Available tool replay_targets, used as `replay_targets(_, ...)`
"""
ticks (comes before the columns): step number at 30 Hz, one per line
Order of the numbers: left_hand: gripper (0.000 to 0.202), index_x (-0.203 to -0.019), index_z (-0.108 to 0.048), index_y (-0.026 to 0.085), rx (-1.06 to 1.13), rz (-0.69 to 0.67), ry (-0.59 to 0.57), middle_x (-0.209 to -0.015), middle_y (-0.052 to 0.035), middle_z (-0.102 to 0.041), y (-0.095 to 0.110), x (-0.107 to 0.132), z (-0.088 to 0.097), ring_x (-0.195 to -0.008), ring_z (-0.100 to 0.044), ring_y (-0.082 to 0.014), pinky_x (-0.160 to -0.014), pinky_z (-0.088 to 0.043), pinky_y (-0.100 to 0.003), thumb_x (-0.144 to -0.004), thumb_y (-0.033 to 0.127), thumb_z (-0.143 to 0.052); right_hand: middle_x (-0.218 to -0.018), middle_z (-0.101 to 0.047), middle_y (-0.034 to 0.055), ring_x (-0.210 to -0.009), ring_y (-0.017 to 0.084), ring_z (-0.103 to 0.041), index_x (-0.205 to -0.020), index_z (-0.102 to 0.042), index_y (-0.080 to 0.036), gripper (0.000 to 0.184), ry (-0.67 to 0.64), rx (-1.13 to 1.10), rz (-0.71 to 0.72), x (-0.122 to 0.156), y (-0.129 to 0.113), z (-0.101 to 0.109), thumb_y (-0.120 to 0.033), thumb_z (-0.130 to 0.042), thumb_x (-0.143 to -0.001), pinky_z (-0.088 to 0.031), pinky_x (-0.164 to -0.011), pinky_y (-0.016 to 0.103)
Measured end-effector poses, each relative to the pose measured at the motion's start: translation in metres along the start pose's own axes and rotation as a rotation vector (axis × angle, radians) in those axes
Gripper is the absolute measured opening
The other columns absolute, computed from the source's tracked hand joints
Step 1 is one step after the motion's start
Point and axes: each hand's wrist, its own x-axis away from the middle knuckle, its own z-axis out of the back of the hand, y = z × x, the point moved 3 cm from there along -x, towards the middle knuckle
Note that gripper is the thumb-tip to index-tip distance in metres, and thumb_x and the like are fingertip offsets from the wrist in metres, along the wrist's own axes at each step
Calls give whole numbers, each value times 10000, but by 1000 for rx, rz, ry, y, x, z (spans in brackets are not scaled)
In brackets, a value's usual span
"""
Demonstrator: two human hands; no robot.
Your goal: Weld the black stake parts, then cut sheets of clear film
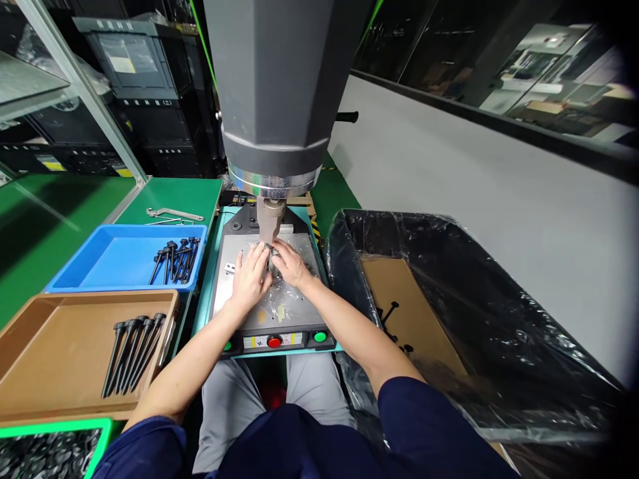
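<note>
My left hand (251,278) and my right hand (291,265) meet over the metal work plate (304,313) of a bench press machine. Directly above the fingertips comes down the machine's metal tool head (270,218), fixed under a large grey housing (274,86). Fingers of both hands are bent inward around a small dark part (270,249) below the tool tip. Most of that part is hidden, so its kind cannot be made out. Clear film or scraps lie on the plate near my right wrist.
To the left stand a blue tray (90,256) with black screw-like pieces (174,258), a brown tray (54,332) with black rods (134,352), and a green bin (102,446) of small dark parts. A film-lined box (349,266) stands right. Red (274,341) and green (320,336) buttons face me.
</note>
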Motion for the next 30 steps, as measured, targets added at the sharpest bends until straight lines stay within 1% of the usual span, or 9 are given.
replay_targets(5, 556, -1487, -451, 138, -5, -20, -16, -1572, -168, -429, -2, -3, 2, -1500, -329, -296, -1225, -202, -536, -954, 293, -456, -1397, -589, 139, -1365, 280, -474, -1371, -566, -194, 477, 47, 109, 51, -4, -1, 0, -463, -431, -1000, -360, -1179, 508)
replay_targets(8, 566, -1491, -448, 137, -13, -25, -22, -1575, -168, -424, -3, -4, 2, -1510, -303, -308, -1226, -189, -555, -944, 283, -465, -1399, -587, 144, -1390, 276, -451, -1366, -573, -184, 473, 75, 118, 59, -4, 2, -4, -450, -440, -998, -350, -1190, 504)
replay_targets(10, 600, -1508, -426, 140, -19, -7, -19, -1593, -167, -396, -4, -4, 1, -1524, -263, -320, -1219, -199, -572, -928, 284, -481, -1449, -550, 139, -1420, 271, -422, -1401, -545, -192, 484, 60, 104, 40, -3, 4, -8, -430, -469, -986, -336, -1203, 505)
replay_targets(13, 658, -1539, -385, 154, -20, 22, -33, -1627, -155, -333, -5, -2, 0, -1539, -205, -342, -1201, -229, -600, -905, 290, -498, -1546, -451, 131, -1458, 263, -380, -1471, -472, -208, 540, 20, 67, -5, -1, 5, -11, -387, -515, -963, -314, -1218, 506)
replay_targets(16, 699, -1561, -344, 145, -18, 20, -45, -1650, -156, -276, -5, -1, 0, -1541, -187, -358, -1192, -236, -619, -893, 288, -495, -1598, -376, 131, -1485, 247, -344, -1518, -408, -203, 594, -15, 19, -37, -1, 3, -11, -356, -524, -956, -303, -1231, 479)
replay_targets(19, 732, -1577, -309, 141, -17, 3, -48, -1657, -154, -260, -7, 0, 3, -1543, -176, -359, -1197, -230, -618, -881, 266, -495, -1613, -346, 142, -1500, 241, -318, -1551, -356, -183, 652, -46, -17, -44, -3, -1, -8, -339, -542, -946, -277, -1245, 458)
replay_targets(21, 750, -1586, -289, 146, -7, -7, -51, -1655, -154, -265, -8, 0, 5, -1543, -173, -361, -1191, -250, -613, -872, 251, -497, -1619, -334, 147, -1509, 244, -302, -1559, -345, -172, 670, -59, -21, -59, -4, -1, -7, -332, -549, -941, -264, -1251, 453)
replay_targets(25, 751, -1586, -278, 132, 24, -19, -30, -1655, -190, -247, -8, -1, 9, -1538, -190, -369, -1163, -317, -596, -874, 241, -492, -1614, -342, 157, -1510, 249, -299, -1540, -384, -165, 646, -63, -3, -78, -8, -1, -7, -325, -556, -938, -266, -1249, 456)
replay_targets(30, 714, -1564, -323, 133, 38, -26, 1, -1646, -220, -248, -12, -4, 13, -1533, -213, -362, -1168, -315, -586, -880, 244, -498, -1576, -407, 159, -1492, 250, -331, -1506, -436, -173, 612, -33, 46, -32, -11, -5, -5, -321, -577, -929, -276, -1240, 471)
